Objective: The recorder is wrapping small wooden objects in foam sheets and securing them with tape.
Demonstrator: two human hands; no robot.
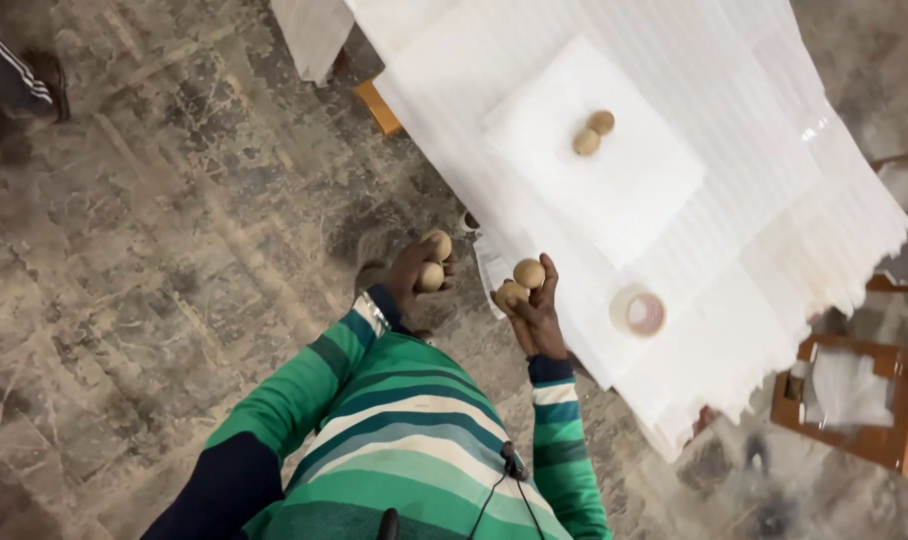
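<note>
My left hand (414, 275) has its grip closed around two tan wooden balls (434, 260), held over the stone floor (154, 250). Just right of it, my right hand (536, 310) grips two more balls (521, 283) at the edge of the white surface (734, 330). Beyond that grip, a tape roll (639, 312) lies near; another pair of balls (593, 133) rests well apart on a white sheet (634, 190).

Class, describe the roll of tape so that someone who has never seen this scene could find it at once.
Start at the white-covered table at the right of the view. Near its lower edge, just right of the person's right hand, lies the roll of tape. It is a flat, pale ring with a hollow middle, unlike the solid tan wooden balls on the white pad above.
</note>
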